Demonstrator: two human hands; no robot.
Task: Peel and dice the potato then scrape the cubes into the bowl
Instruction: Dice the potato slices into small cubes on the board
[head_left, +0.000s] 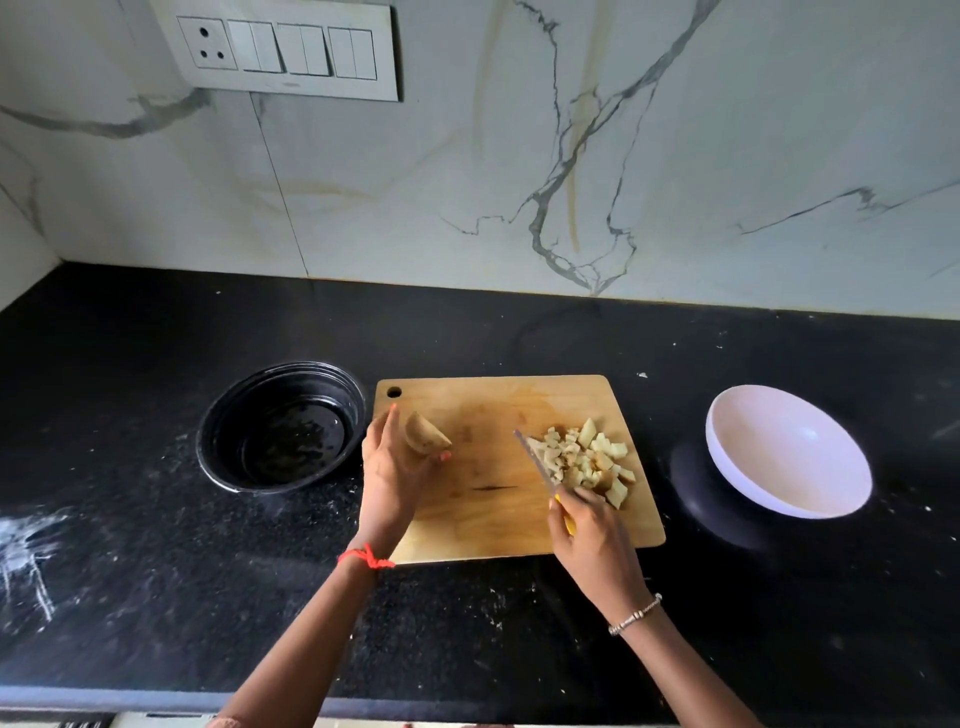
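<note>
Black bowl (280, 427) at 9 o'clock of board (483, 525). Left hand (387, 467), fingers grasping potato piece (426, 432). Right hand (597, 545) clenched on knife (535, 460), blade against cubes (587, 460). White bowl (787, 451) at 3 o'clock. Advice: lay piece flat-side down, curl fingers before slicing.

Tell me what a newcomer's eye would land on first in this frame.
Probably the pale heap of diced potato cubes on the right side of the wooden cutting board, with the knife in the right hand laid against it. Next, the left hand holding an uncut potato piece, and the empty white bowl right of the board.
</note>
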